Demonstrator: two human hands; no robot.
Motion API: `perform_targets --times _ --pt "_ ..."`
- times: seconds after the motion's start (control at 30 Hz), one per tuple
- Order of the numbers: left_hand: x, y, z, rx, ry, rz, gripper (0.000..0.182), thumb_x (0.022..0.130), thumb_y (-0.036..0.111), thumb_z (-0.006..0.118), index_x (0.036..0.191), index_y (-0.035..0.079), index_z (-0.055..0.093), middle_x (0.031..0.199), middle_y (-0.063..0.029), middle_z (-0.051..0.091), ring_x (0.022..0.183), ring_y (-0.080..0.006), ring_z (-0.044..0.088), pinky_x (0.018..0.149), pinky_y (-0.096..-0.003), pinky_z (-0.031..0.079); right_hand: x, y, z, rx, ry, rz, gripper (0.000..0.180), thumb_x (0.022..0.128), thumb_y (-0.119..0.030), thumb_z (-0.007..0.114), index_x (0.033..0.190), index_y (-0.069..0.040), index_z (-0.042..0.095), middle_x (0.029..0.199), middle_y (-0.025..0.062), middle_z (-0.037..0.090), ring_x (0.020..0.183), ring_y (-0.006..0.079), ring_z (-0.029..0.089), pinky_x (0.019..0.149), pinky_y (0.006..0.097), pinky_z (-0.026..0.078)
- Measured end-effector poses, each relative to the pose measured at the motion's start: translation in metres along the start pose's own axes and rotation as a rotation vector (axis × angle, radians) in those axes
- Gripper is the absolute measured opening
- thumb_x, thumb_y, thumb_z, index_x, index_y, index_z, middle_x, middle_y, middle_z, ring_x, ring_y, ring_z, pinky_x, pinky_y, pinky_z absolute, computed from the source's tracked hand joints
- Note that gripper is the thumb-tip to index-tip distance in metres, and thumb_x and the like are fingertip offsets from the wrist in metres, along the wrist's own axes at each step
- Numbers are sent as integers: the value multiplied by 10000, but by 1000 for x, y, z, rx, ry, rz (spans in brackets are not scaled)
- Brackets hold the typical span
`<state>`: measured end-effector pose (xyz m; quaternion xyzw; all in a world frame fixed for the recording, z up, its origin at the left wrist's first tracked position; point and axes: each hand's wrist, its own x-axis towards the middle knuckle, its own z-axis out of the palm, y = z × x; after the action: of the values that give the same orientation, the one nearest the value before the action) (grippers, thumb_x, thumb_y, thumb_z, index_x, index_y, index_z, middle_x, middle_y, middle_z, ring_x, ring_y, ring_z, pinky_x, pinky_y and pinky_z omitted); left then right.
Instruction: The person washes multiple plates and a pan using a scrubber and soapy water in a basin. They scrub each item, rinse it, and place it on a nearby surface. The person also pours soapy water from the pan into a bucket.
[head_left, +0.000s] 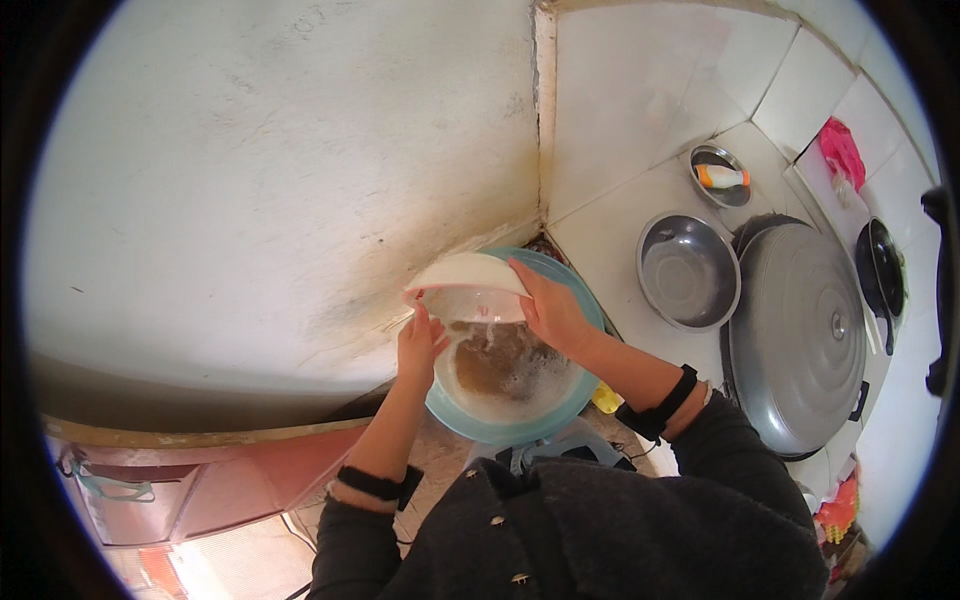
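A white basin with a pink rim (471, 271) is tipped steeply over a light-blue plastic tub (442, 412). Murky, foamy water (510, 367) lies in the tub, and a stream runs down from the basin's lower lip. My right hand (551, 307) grips the basin's right edge, fingers over its outside. At the left end of the rim is my left hand (421, 341), a fingertip against the edge and the other fingers partly spread. The basin's underside faces away from me.
On the tiled counter to the right stand a metal bowl (686, 274), a large lidded wok (802, 337) and a small metal dish (701, 159) holding a bottle (721, 177). A black pan (877, 262) lies farther right. A whitewashed wall (300, 187) borders the tub's left side.
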<state>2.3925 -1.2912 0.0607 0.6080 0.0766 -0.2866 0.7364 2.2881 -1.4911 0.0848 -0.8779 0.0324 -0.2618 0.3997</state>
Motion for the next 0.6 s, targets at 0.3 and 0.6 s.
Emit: perform_targets --times 0.3,0.6 --pt "-25 -2 -27 -546 -48 -208 274 893 89 447 1117 -69 438 1132 -163 535 1041 -231 539 922 -349 441 -31 50 28 -210 -80 -555 479 739 -63 515 1211 -17 452 1230 173 473 1080 296 520 830 333 484" --pt "-42 -24 -49 -68 -187 1 348 858 18 491 1197 25 412 1132 -110 543 1010 -199 553 873 -353 466 -47 91 89 -611 -801 238 622 769 -283 617 1319 -166 350 1316 170 355 1190 359 365 900 428 408"
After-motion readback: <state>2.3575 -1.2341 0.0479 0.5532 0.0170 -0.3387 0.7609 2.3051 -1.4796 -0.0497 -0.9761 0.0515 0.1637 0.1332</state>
